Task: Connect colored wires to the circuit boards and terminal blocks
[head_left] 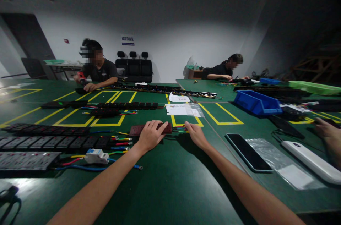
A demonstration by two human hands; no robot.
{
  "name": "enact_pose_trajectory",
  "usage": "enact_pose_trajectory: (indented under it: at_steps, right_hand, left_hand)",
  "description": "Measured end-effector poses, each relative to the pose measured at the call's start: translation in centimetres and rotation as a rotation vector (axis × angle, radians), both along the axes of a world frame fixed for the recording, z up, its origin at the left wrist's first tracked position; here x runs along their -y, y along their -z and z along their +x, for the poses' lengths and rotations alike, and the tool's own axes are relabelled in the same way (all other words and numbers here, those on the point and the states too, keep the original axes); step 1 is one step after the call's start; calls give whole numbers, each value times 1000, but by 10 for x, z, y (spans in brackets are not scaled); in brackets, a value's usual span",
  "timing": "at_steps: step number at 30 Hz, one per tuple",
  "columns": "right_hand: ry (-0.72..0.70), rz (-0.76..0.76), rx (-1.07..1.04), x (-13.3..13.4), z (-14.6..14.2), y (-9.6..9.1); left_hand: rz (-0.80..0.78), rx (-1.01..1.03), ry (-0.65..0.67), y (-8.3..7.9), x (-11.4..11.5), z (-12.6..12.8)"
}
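Observation:
A short dark red socket block (pixel 135 130) lies on the green table, with coloured wires (pixel 181 128) coming out of its right end. My left hand (pixel 152 135) is closed over the block, fingers bent across its top. At the wire ends, my right hand (pixel 196 135) is closed, fingertips together on the wires. Just left of the block, blue and yellow leads come from a row of black sockets (pixel 48 130). Nearer to me lie a longer black power strip (pixel 58 143) and a grey-topped one (pixel 29 161), with a white circuit breaker (pixel 96 156) on its leads.
Right of my arm are a phone (pixel 249 152), a plastic bag (pixel 293 175) and a white power bank (pixel 311 161). A blue bin (pixel 257 102) stands behind them. Another person's hand (pixel 329 136) reaches in at right. Two people (pixel 102 70) sit across the tables.

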State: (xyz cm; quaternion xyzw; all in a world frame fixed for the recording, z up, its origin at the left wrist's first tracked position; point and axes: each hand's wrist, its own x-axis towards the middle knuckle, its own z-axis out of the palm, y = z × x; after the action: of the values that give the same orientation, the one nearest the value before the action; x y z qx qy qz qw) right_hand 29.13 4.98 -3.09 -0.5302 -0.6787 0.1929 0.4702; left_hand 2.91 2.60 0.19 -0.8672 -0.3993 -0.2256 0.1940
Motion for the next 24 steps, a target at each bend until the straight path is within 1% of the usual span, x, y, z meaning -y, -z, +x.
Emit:
enact_pose_trajectory:
  at_steps: [4,11,18,24]
  right_hand:
    - [-7,14,22,2,-1,0]
    - [0,84,67,5,-3,-3]
    - [-14,31,-51,6,-2,-9]
    - [-65,-103,-171,2,1,-7]
  left_hand:
    - [0,5,0,0,0,0]
    - [15,-13,-11,0,-1,0]
    - [32,5,-2,-1,0,0]
    - [51,27,-11,-1,-1,-1]
